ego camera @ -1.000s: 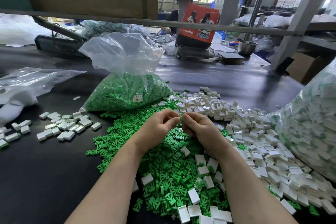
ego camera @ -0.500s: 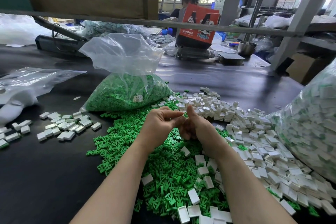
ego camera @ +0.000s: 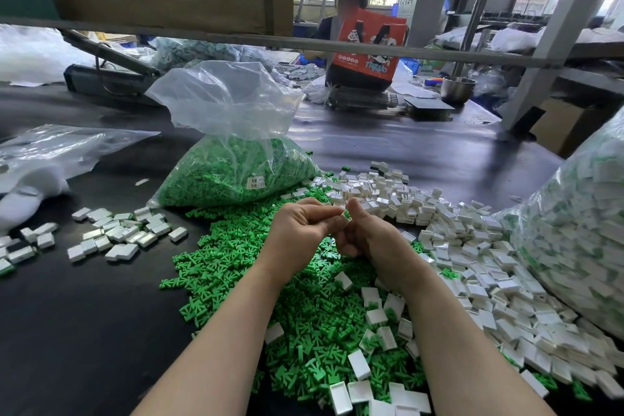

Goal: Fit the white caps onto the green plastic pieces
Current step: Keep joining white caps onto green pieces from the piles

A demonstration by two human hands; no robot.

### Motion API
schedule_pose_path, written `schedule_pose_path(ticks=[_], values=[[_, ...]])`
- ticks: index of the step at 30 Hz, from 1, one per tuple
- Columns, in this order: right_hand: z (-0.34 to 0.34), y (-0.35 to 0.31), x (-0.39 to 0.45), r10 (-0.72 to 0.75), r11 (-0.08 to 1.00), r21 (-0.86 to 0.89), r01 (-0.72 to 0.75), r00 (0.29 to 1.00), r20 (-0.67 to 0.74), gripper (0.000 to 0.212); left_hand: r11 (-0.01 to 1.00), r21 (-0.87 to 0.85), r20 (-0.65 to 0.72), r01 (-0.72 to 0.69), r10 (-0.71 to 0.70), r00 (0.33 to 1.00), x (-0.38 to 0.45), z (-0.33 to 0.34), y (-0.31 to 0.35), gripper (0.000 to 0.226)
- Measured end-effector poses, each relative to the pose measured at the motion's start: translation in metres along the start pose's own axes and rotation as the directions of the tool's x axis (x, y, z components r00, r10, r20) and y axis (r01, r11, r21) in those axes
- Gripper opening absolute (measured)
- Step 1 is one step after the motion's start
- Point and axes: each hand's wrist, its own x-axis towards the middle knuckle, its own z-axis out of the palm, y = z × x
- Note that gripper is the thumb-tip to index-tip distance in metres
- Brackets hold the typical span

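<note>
Left hand (ego camera: 300, 230) and right hand (ego camera: 368, 236) meet above the loose green plastic pieces (ego camera: 304, 307) on the dark table (ego camera: 84, 331), both pinching one small white rectangular cap (ego camera: 346, 215) between fingertips; its long axis tilts up-right.

Big bag of white pcs (ego camera: 574, 246) is cut off at the right edge. Small cap (ego camera: 346, 215) betw. fingers mostly hidden. Bag label (ego camera: 256, 182) too small to read.

A small white cap (ego camera: 346, 215) sits pinched between both hands. Loose green pieces (ego camera: 304, 297) heap beneath. White caps (ego camera: 472, 246) pile to the right.
</note>
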Motion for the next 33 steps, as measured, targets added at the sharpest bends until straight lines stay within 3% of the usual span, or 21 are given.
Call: schedule_pose_path(ticks=[17, 24, 33], values=[[0.0, 0.0, 0.0, 0.002, 1.0, -0.015, -0.002, 1.0, 0.031, 0.058, 0.998, -0.031, 0.037, 0.05, -0.049, 0.998, -0.003, 0.001, 0.006, 0.012], [0.003, -0.003, -0.002, 0.016, 0.995, -0.1, -0.016, 1.0, 0.004, 0.091, 0.992, -0.052, 0.016, 0.112, -0.112, 0.994, 0.0, 0.009, 0.002, 0.016], [0.005, -0.003, -0.003, 0.023, 0.998, -0.061, -0.021, 0.999, 0.024, 0.066, 0.973, -0.174, -0.034, 0.152, -0.16, 0.987, 0.002, 0.019, -0.003, 0.009]])
